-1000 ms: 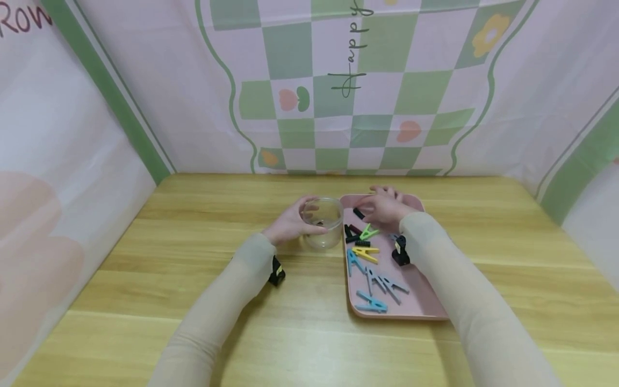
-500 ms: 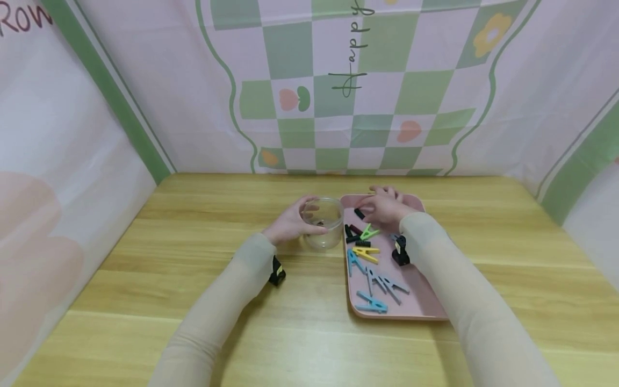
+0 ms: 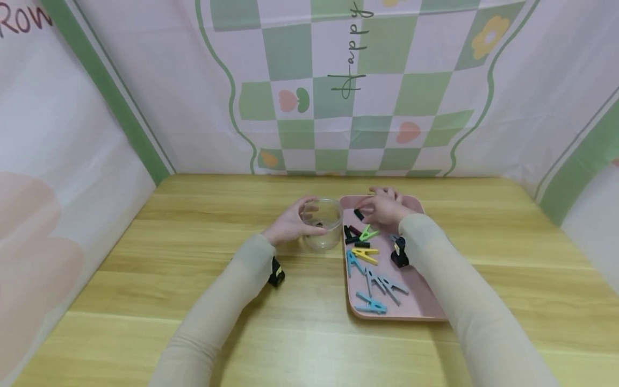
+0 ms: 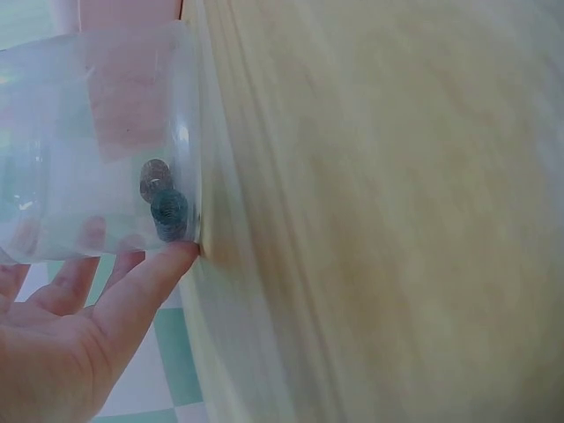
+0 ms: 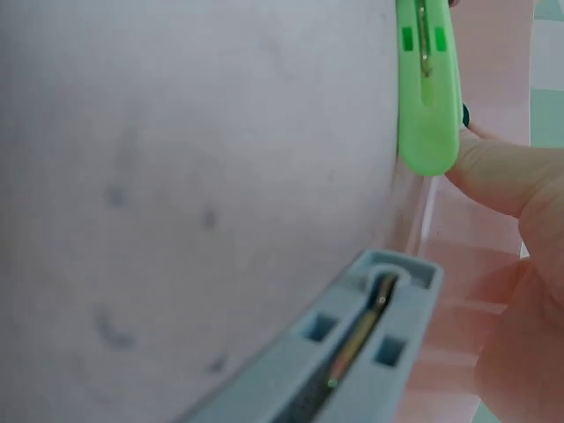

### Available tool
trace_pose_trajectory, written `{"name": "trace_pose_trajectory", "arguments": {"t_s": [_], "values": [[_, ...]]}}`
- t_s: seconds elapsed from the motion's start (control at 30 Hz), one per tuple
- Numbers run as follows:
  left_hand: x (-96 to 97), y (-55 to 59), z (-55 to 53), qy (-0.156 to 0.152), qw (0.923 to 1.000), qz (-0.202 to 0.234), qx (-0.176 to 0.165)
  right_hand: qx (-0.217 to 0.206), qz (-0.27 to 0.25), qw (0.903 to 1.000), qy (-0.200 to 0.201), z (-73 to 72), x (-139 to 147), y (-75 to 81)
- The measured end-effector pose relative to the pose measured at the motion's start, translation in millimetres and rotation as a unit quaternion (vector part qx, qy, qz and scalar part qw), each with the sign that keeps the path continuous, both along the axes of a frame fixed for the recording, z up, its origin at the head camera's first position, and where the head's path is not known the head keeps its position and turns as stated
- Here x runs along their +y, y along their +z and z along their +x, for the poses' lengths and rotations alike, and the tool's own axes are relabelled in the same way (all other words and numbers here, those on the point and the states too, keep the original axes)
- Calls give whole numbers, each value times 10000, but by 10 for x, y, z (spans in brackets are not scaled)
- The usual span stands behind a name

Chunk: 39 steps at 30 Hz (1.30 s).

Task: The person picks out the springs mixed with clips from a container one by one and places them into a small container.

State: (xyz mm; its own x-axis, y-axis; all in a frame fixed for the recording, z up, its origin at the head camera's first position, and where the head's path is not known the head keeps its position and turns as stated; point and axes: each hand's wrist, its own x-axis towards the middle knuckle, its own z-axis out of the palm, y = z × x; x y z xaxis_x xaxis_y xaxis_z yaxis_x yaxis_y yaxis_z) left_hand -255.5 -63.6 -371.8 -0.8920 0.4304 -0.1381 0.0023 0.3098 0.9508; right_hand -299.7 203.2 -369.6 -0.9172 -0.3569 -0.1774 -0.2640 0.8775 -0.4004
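My left hand (image 3: pixel 292 221) grips a clear round jar (image 3: pixel 323 239) from its left side, thumb at the front and fingers behind. Through the wall in the left wrist view show a brownish ribbed cylinder (image 4: pixel 155 179) and a dark green one (image 4: pixel 170 215). Over the back of the pink tray (image 3: pixel 355 317), my right hand (image 3: pixel 384 208) pinches a small dark ribbed cylinder (image 3: pixel 359 214) between thumb and forefinger. In the right wrist view, the thumb (image 5: pixel 498 172) lies beyond a bright green clothespin (image 5: pixel 429 106), the dark piece mostly hidden.
Several more dark ribbed pieces (image 3: pixel 362 244) lie along the tray's left side. Nearer are a yellow clothespin (image 3: pixel 366 253), blue ones (image 3: pixel 371 303) and grey ones (image 3: pixel 394 287). A grey clothespin (image 5: pixel 352 344) sits close below the right wrist camera. A patterned cloth (image 3: pixel 333 134) hangs behind the table.
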Motion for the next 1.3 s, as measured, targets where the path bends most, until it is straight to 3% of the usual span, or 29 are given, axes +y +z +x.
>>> {"name": "trace_pose_trajectory", "arguments": {"t_s": [0.77,1.03,1.3], "values": [[11,-18,13,3,10000,-1,-12,128,-92,9998,94,29,25,31],[11,-5,22,32,10000,24,-20,-79,-449,9987,-207,88,58,112],[8,-10,-7,7,10000,-24,50,49,-373,9992,-134,70,90,151]]}}
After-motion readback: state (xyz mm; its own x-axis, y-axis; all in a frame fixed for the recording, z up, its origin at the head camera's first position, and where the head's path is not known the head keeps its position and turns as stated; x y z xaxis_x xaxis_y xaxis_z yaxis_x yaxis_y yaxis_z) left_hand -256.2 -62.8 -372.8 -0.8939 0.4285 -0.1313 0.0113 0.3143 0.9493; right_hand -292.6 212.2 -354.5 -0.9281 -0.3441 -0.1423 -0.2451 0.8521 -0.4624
